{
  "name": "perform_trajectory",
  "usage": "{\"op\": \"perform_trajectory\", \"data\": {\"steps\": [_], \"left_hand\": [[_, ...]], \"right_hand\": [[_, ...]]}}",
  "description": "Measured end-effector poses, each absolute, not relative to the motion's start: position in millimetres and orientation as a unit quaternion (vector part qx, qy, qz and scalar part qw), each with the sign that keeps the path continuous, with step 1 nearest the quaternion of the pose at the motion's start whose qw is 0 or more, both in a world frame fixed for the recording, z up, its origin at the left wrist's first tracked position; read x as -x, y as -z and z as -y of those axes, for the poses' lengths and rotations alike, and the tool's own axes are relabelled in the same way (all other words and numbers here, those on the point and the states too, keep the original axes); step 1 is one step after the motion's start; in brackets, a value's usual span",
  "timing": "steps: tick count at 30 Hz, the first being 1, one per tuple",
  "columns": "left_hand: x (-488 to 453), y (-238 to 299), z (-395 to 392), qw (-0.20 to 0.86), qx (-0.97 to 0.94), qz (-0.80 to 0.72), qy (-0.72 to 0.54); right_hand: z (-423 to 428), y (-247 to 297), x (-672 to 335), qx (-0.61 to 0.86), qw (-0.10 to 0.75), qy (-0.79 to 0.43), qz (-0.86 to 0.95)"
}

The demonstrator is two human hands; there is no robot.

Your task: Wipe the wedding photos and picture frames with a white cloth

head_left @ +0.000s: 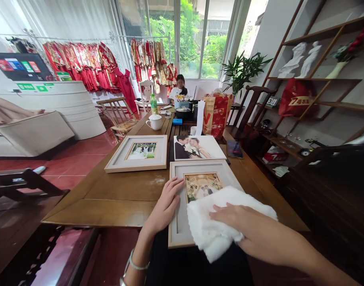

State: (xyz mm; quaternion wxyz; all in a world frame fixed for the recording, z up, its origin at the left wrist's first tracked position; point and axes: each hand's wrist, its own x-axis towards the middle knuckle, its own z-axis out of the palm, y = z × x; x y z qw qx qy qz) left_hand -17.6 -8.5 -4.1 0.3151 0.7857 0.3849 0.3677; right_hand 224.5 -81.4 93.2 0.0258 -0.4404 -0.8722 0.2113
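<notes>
A wooden picture frame (173, 206) with a pale mat and a wedding photo (202, 184) lies at the table's near edge, jutting out past it. My left hand (168, 202) grips its left side, fingers over the border. Spread across its lower right part is a fluffy white cloth (205, 222). My right hand (244, 226) holds this cloth and presses it down on the frame, hiding the corner beneath. Beyond, to the left, lies a second picture frame (118, 155) with a photo. A large photo print (213, 147) of a couple lies just behind the near frame.
On the wooden table (110, 198) stand a lidded white cup (155, 122), a green bottle (153, 104) and a red paper bag (219, 115). A person (179, 89) sits at the far end. Shelves (315, 79) line the right side; a bamboo chair (119, 113) stands left.
</notes>
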Motion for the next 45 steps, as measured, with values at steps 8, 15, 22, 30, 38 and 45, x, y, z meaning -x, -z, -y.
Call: {"op": "perform_trajectory", "data": {"steps": [8, 15, 22, 30, 38, 45], "left_hand": [[16.4, 4.9, 10.7, 0.331, -0.772, -0.398, -0.369], [14.8, 3.7, 12.6, 0.332, -0.761, -0.415, -0.372], [18.2, 7.0, 8.5, 0.312, -0.789, -0.387, -0.362], [19.1, 7.7, 7.3, 0.312, -0.793, -0.379, -0.362], [19.4, 8.0, 6.1, 0.317, -0.789, -0.379, -0.366], [19.0, 7.7, 7.9, 0.321, -0.784, -0.384, -0.367]], "right_hand": [[45.5, -65.8, -194.8, 0.475, 0.026, -0.171, 0.863], [74.8, -74.6, -194.5, 0.399, 0.045, -0.22, 0.889], [52.4, -84.4, -210.4, 0.496, -0.031, -0.122, 0.859], [-32.4, -55.4, -210.9, 0.424, 0.044, 0.069, 0.902], [-64.6, -52.9, -191.3, 0.308, 0.026, 0.065, 0.949], [-28.5, -51.8, -202.8, 0.319, 0.025, -0.013, 0.947]]}}
